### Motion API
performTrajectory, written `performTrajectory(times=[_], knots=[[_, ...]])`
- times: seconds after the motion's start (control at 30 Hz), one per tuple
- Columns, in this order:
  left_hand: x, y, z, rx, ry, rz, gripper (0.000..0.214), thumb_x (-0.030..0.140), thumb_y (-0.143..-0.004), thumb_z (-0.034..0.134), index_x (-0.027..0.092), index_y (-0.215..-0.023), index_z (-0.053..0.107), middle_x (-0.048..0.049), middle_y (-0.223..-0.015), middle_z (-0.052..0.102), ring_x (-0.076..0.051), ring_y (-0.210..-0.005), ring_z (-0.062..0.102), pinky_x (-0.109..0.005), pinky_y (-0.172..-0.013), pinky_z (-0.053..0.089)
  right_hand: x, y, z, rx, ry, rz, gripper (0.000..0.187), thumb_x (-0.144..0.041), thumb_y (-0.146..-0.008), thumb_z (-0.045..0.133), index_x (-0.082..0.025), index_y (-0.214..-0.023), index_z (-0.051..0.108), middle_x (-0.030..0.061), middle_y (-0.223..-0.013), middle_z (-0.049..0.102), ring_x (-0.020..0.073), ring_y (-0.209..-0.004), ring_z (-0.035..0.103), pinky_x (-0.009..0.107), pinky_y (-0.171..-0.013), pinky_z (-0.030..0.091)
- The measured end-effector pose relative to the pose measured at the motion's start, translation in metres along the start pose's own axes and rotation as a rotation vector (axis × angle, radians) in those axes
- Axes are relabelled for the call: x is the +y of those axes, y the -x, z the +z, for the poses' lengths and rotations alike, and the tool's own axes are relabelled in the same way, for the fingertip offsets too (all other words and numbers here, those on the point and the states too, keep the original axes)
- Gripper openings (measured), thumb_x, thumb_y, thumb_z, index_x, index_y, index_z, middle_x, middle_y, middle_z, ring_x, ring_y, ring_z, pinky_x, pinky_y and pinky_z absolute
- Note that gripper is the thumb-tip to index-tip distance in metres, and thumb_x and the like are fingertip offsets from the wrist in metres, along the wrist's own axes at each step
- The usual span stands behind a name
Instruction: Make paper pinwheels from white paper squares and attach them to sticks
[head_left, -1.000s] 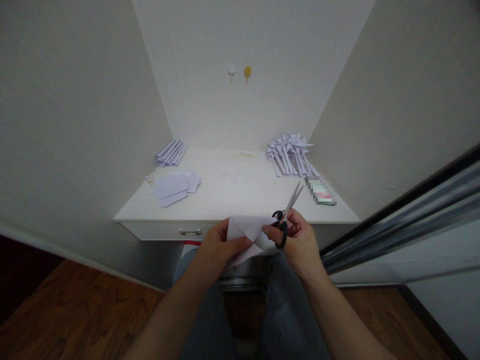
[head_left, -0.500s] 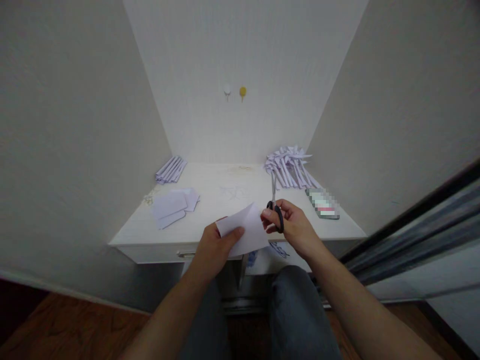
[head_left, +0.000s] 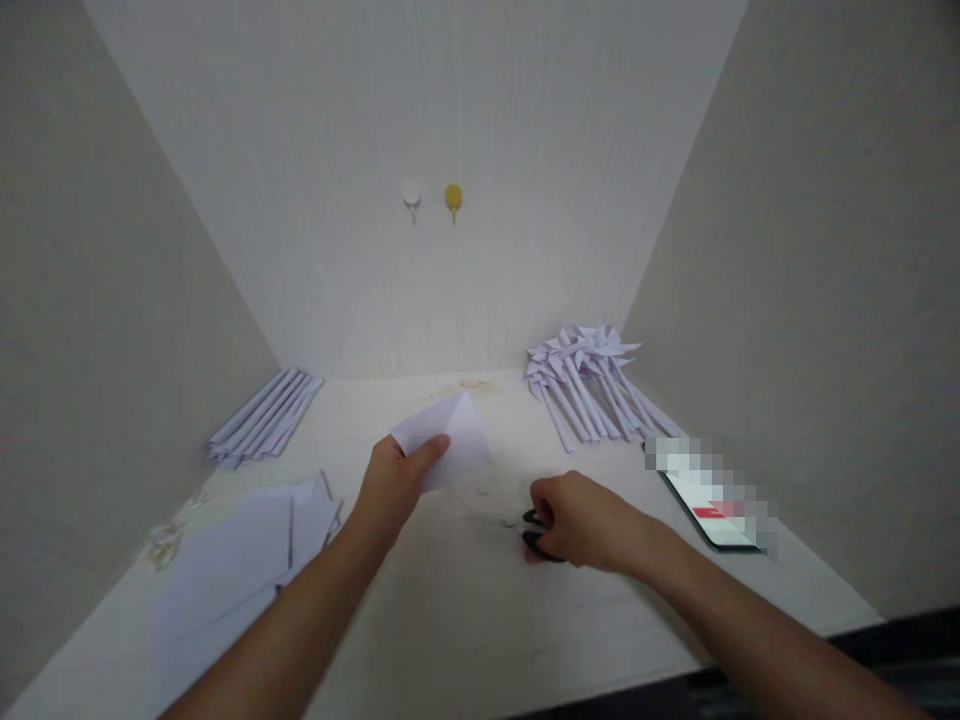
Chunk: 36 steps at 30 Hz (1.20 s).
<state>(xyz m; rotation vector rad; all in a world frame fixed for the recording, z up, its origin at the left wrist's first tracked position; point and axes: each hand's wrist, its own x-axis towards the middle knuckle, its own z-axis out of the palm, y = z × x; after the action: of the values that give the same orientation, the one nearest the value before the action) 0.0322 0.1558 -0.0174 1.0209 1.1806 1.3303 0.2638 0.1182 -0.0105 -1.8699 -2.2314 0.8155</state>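
Observation:
My left hand (head_left: 397,480) grips a creased sheet of white paper (head_left: 454,440), thumb on top, held above the middle of the white desk. To its right, my right hand (head_left: 581,520) is closed around the black handles of a pair of scissors (head_left: 541,545). The blades point left, low over the desktop, and are blurred. Scissors and paper are apart. Beneath my left forearm lie several loose white paper sheets (head_left: 225,550), partly covered by the arm.
Rolled paper tubes (head_left: 266,420) lie at the back left. A pile of paper pinwheel-like shapes on paper sticks (head_left: 585,385) lies at the back right. A phone (head_left: 709,500) rests on the desk (head_left: 420,620) at right. Walls enclose the sides; two hooks (head_left: 453,198) hang on the back wall.
My view has moved closer over the desk. My right hand has turned the scissors from pointing up to pointing left and lowered them toward the desktop. The paper stays in my left hand.

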Motion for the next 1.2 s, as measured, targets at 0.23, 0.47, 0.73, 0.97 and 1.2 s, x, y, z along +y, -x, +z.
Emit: performTrajectory(times=[0.23,0.47,0.73,0.97,1.2], knots=[[-0.011,-0.009,0.006,-0.057,0.096,-0.076,0.046,0.037,-0.065,0.091,0.013,-0.102,0.079,-0.0086,-0.091,0.084,-0.027,-0.084,0.078,-0.037,-0.083,0.059,-0.025,-0.004,-0.01,-0.122,0.269,-0.144,0.018,-0.017,-0.063,0.087,-0.02,-0.057,0.07,0.0049,-0.056,0.065,0.02,-0.052,0.059,0.031,-0.05,0.028],[-0.012,-0.007,0.002,-0.085,0.165,-0.065,0.04,0.032,-0.067,0.089,0.013,-0.101,0.079,-0.0089,-0.09,0.083,-0.027,-0.083,0.077,-0.039,-0.085,0.059,-0.009,-0.027,-0.017,-0.068,-0.154,-0.318,0.01,-0.03,-0.08,0.083,-0.021,-0.079,0.078,0.0002,-0.064,0.07,0.014,-0.054,0.059,0.025,-0.048,0.039],[-0.009,-0.005,-0.005,-0.099,0.161,-0.053,0.032,0.031,-0.072,0.085,0.014,-0.098,0.08,-0.0089,-0.091,0.083,-0.026,-0.083,0.076,-0.036,-0.082,0.058,-0.005,-0.043,0.002,0.412,-0.464,-0.74,0.012,-0.015,-0.092,0.069,-0.021,-0.098,0.077,0.0044,-0.095,0.079,0.0138,-0.077,0.069,0.025,-0.07,0.057],[-0.004,0.0,-0.002,-0.065,0.121,-0.088,0.036,0.034,-0.067,0.089,0.014,-0.095,0.079,-0.0082,-0.086,0.083,-0.028,-0.08,0.076,-0.036,-0.076,0.058,-0.003,-0.038,0.006,0.381,-0.475,-0.697,0.008,-0.021,-0.094,0.074,-0.02,-0.098,0.081,0.0043,-0.093,0.082,0.0159,-0.082,0.075,0.026,-0.077,0.06],[-0.005,0.003,0.001,-0.043,0.085,-0.096,0.04,0.038,-0.065,0.09,0.013,-0.094,0.079,-0.0106,-0.086,0.083,-0.03,-0.078,0.076,-0.039,-0.076,0.058,-0.003,-0.036,0.007,0.371,-0.525,-0.608,0.011,-0.027,-0.094,0.073,-0.021,-0.096,0.082,0.0053,-0.094,0.083,0.0192,-0.086,0.077,0.03,-0.076,0.061]])
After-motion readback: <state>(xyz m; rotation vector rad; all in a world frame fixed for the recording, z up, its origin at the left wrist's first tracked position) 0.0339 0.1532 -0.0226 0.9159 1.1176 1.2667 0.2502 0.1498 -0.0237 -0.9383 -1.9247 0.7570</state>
